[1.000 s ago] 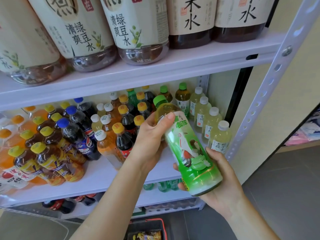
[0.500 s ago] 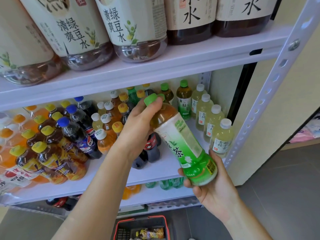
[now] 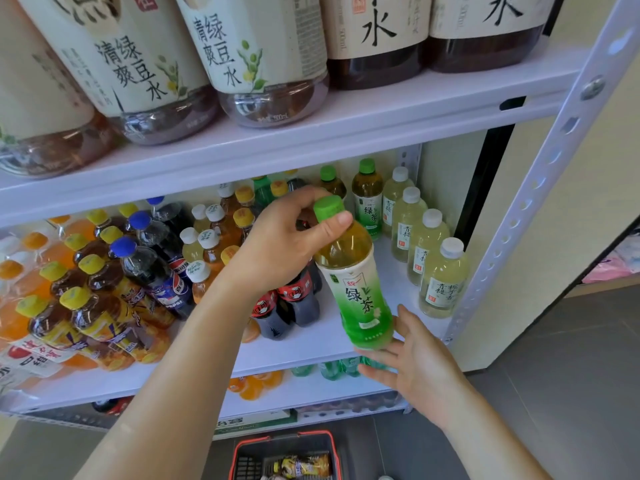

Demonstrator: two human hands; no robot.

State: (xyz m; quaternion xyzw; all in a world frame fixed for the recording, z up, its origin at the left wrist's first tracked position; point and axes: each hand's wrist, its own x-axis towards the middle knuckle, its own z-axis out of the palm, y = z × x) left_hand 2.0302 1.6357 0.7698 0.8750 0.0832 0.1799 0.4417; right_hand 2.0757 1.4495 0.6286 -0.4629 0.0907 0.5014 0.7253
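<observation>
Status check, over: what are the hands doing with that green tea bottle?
Left hand grips green tea bottle at the neck, near upright. Right hand open under its base. Cola bottles close on its left.

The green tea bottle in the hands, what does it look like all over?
The green tea bottle is clear plastic with a green cap, golden tea inside and a white label fading to green. It is almost upright, leaning slightly, in front of the middle shelf. The left hand grips its neck below the cap; the open right hand lies under its base.
</observation>
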